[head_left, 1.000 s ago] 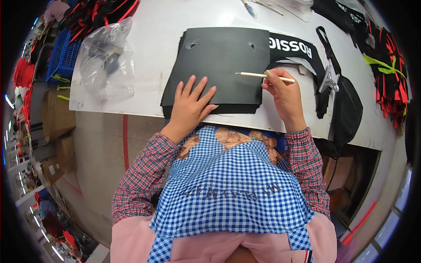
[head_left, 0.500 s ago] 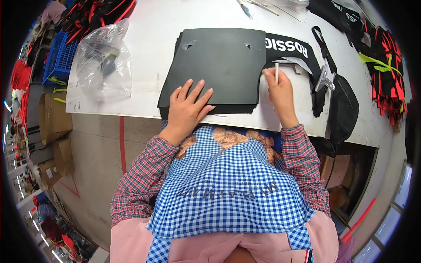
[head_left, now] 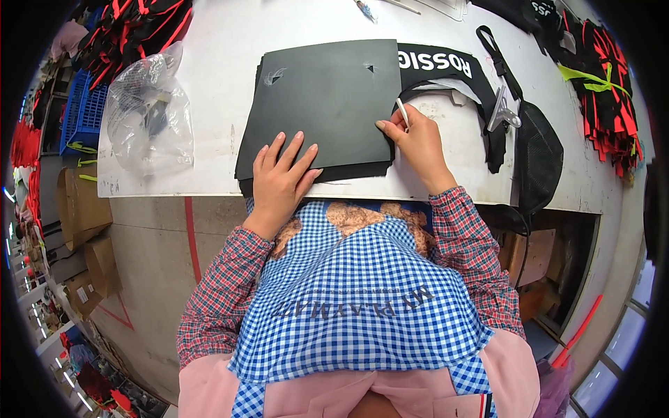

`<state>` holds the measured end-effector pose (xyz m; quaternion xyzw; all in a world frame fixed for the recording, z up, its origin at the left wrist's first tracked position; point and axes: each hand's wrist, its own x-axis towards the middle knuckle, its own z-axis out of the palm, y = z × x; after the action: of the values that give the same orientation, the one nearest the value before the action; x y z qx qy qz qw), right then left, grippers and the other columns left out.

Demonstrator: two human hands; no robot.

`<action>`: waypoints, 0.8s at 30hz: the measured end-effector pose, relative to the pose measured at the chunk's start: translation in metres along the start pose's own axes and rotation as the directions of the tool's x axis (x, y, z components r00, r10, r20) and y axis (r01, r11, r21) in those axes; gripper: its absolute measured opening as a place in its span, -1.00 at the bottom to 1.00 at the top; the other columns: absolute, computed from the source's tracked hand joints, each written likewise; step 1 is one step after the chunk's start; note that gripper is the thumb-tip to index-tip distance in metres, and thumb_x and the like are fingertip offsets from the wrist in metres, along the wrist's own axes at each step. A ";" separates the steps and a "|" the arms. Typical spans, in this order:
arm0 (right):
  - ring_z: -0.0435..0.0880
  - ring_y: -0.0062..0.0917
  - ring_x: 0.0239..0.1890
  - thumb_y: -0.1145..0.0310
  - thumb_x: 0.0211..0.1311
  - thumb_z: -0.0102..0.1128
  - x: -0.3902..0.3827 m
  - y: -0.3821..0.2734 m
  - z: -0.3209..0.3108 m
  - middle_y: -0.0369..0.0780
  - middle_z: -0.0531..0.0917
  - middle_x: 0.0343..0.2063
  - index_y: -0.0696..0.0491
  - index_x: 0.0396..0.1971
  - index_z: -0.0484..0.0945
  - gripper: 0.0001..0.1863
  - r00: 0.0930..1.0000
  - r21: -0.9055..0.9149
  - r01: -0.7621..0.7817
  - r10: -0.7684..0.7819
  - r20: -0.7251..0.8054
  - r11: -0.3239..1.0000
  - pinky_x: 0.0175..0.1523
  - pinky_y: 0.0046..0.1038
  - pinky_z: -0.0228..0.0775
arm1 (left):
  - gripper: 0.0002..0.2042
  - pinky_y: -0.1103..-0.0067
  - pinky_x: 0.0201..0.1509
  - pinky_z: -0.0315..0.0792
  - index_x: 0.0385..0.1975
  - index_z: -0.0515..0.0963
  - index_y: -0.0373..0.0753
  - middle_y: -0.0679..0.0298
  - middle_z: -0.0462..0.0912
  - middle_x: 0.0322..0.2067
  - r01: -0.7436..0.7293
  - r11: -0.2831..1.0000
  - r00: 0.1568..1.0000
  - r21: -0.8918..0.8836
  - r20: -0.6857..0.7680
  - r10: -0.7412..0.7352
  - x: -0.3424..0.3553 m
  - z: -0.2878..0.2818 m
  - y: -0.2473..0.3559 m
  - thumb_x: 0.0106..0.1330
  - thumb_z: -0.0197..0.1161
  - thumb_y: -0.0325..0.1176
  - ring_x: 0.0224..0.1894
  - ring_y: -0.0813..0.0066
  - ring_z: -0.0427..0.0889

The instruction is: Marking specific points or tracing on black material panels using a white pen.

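A dark grey flat sheet (head_left: 317, 104) with two small notches near its far edge lies over black cloth pieces (head_left: 352, 171) at the table's front edge. My left hand (head_left: 282, 180) rests on its near left part, fingers spread, holding nothing. At the sheet's right edge, my right hand (head_left: 418, 143) pinches a slim white pen (head_left: 403, 113), its upper end tilted left. The thumb and fingertips touch or nearly touch the edge; the pen's lower tip is hidden in the hand. Black cloth with white lettering (head_left: 446, 64) sticks out from under the sheet to the right.
On the white table (head_left: 216, 132), a clear plastic bag (head_left: 150, 118) lies left. To the right are a metal clip (head_left: 503, 115) and a black pouch with strap (head_left: 538, 157). Black-and-red bundles (head_left: 605, 97) sit at both far corners. A blue crate (head_left: 85, 111) stands beyond the left edge.
My right hand has come left to the sheet's edge, and the pen has gone from upright to tilted. My left hand stays flat on the sheet. The whole view has shifted slightly.
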<state>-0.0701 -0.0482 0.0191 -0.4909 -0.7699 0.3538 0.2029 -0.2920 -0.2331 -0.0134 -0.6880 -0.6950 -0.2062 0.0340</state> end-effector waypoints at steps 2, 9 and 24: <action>0.60 -0.39 -0.57 0.21 0.20 0.45 -0.001 0.000 0.001 -0.17 0.61 -0.63 0.16 -0.43 0.54 -0.67 1.000 0.001 0.014 -0.014 -0.002 1.000 -0.40 -0.36 0.41 | -0.59 0.16 0.43 0.18 0.20 0.61 0.04 0.32 0.48 0.34 0.003 1.000 1.000 -0.003 0.005 -0.003 0.000 -0.001 0.001 0.36 0.33 -0.12 0.42 0.18 0.32; 0.58 -0.43 -0.57 0.22 0.18 0.47 -0.001 0.003 0.000 -0.19 0.60 -0.63 0.14 -0.44 0.54 -0.68 1.000 0.028 0.004 -0.005 0.012 1.000 -0.40 -0.39 0.40 | -0.60 0.16 0.41 0.19 0.17 0.63 0.01 0.32 0.50 0.32 0.013 1.000 1.000 0.001 0.000 -0.013 0.000 -0.003 0.002 0.34 0.34 -0.14 0.41 0.19 0.35; 0.59 -0.48 -0.55 0.16 0.26 0.38 0.002 0.009 -0.011 -0.20 0.64 -0.59 0.15 -0.42 0.63 -0.68 0.997 0.053 -0.022 0.018 0.080 0.998 -0.36 -0.42 0.43 | -0.44 0.16 0.38 0.23 0.10 0.56 -0.18 0.04 0.45 0.24 -0.048 0.997 0.997 -0.053 0.061 0.051 0.037 -0.005 0.007 0.16 0.48 -0.02 0.38 0.00 0.35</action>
<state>-0.0582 -0.0401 0.0199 -0.4785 -0.7625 0.3957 0.1819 -0.2884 -0.1999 0.0054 -0.7117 -0.6730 -0.2015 -0.0001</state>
